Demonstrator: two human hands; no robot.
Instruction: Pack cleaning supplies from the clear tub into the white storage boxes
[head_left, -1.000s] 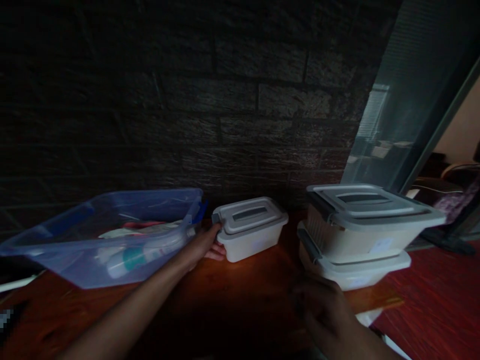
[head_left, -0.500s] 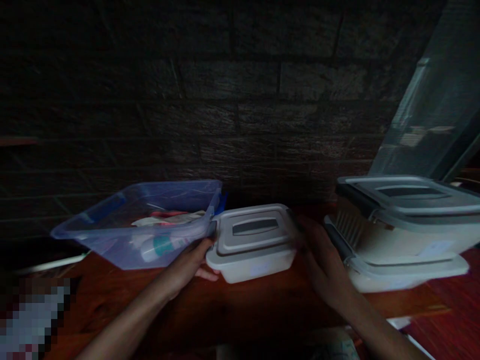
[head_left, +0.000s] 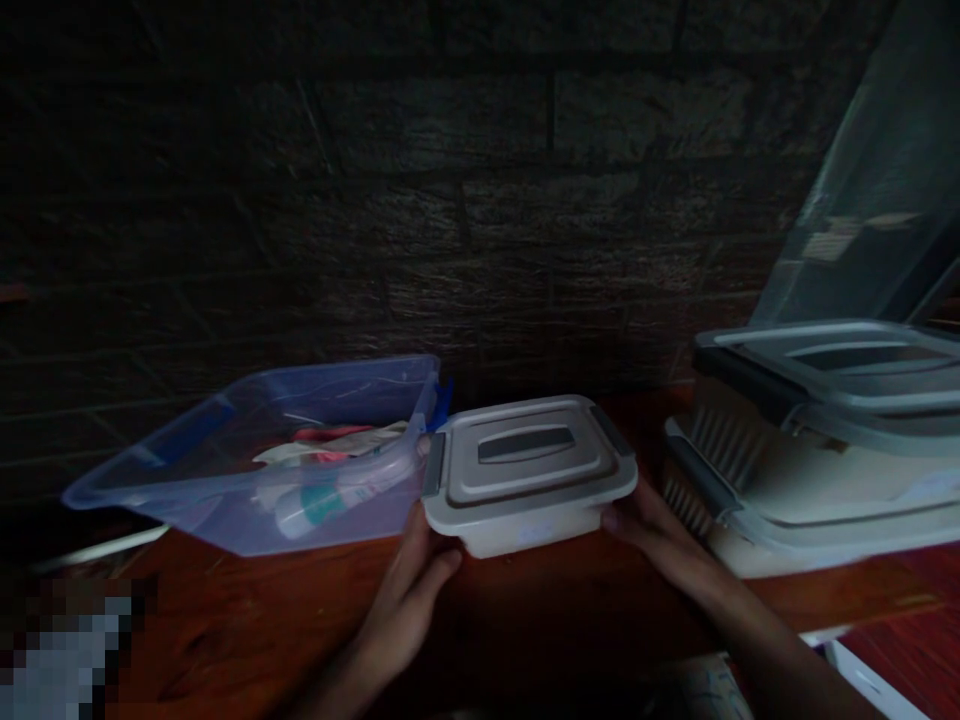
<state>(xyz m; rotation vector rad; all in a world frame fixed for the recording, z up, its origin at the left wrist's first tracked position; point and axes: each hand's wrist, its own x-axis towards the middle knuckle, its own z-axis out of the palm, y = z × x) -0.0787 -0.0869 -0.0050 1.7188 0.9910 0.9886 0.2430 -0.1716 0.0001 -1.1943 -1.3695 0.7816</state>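
A small white lidded storage box point(head_left: 525, 470) with grey side clips and a grey lid handle is on the wooden table, between my two hands. My left hand point(head_left: 416, 585) grips its left end, thumb at the front corner and the other fingers hidden beneath or behind. At the right end, my right hand point(head_left: 645, 525) holds the box under the lid rim, with its thumb on the front side. Whether the base touches the table all along cannot be made out.
Left of it stands an open clear purplish bin point(head_left: 232, 510) holding a white and teal bottle point(head_left: 315, 505) and cloth-like items. Two larger lidded boxes point(head_left: 832, 480) are stacked at the right. The wooden table point(head_left: 225, 610) backs onto a dark block wall point(head_left: 525, 220).
My right hand has moved from beside the box onto its right end. My left hand has shifted its grip lower. The view has also moved slightly.
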